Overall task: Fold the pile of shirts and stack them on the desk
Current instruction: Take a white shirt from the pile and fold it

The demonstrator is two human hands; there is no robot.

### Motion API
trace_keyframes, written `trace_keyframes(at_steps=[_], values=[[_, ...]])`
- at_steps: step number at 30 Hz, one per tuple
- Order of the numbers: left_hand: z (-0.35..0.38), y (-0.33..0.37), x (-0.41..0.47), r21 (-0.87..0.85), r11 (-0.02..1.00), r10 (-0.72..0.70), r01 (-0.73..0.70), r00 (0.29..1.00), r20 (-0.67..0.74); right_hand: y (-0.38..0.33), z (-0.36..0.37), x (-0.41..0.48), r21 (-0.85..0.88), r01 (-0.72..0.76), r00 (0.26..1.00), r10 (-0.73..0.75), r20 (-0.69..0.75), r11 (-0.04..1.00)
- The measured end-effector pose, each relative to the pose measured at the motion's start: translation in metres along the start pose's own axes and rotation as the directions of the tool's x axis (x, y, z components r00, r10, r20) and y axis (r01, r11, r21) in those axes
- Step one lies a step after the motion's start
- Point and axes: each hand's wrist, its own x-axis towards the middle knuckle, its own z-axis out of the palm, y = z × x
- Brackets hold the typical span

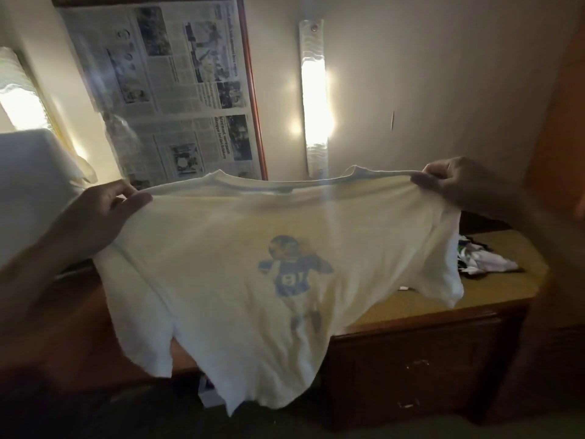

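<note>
Desk (421, 307) of dark wood against the wall, drawers at its right end. White shirt (240, 236) with blue football-player print, number 81, held up spread in the air before the desk, hem hanging below the desktop. Pile of shirts (489, 264) crumpled on the desktop's right end. Left hand (106, 210) pinches one shoulder seam, thumb against fingers; right hand (454, 182) pinches the other likewise.
</note>
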Motion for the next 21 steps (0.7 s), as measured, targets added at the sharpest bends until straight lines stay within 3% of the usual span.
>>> trace_keyframes(at_steps=[3, 6, 12, 14, 18, 21], values=[[-0.007, 0.001, -0.013, -0.021, 1.0, -0.009, 0.01, 0.999, 0.036, 0.003, -0.007, -0.016, 0.193, -0.06, 0.99, 0.034, 0.137, 0.979], [-0.006, -0.001, -0.025, -0.059, 0.997, -0.036, 0.041, 0.996, 0.079, 0.014, -0.002, -0.02, 0.3, -0.115, 0.982, 0.063, 0.179, 0.947], [0.031, 0.001, -0.044, -0.052, 0.998, -0.041, 0.047, 0.994, 0.104, 0.042, 0.039, -0.02, 0.124, -0.163, 0.987, 0.16, 0.032, 0.979], [0.048, -0.011, -0.047, -0.048, 0.996, -0.068, 0.073, 0.992, 0.104, 0.049, 0.059, -0.023, 0.183, -0.198, 0.98, 0.195, 0.037, 0.963], [0.086, -0.043, -0.049, -0.037, 0.99, -0.133, 0.138, 0.986, 0.105, 0.073, 0.088, -0.025, 0.322, -0.274, 0.941, 0.183, 0.284, 0.906], [0.114, -0.066, -0.052, 0.005, 0.981, -0.195, 0.196, 0.972, 0.131, 0.089, 0.097, -0.021, 0.19, -0.295, 0.818, 0.145, 0.557, 0.936]])
